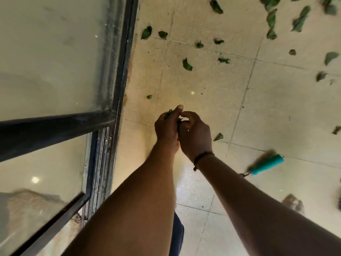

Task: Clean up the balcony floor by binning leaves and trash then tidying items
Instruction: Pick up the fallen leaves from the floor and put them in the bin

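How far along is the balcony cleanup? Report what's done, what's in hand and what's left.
Early stage. Done: nothing shows as binned; no bin is in view. In hand: the left hand grips a few green leaves, and the right hand meets it, fingers curled, apparently passing more in. Left: many leaves still lie on the floor tiles, such as one nearby, and the teal-handled item still lies loose.

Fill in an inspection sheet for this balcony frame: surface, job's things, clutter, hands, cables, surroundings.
Surface: tiled floor, pale, dusty.
Job's things: green leaves scattered across the tiles; no bin in view.
Clutter: teal-handled tool lying on the floor, blurred.
Hands: left hand holds green leaf bits; right hand curled against it, contents hidden.
Cables: nothing seen.
Surroundings: dark-framed glass door along the left.
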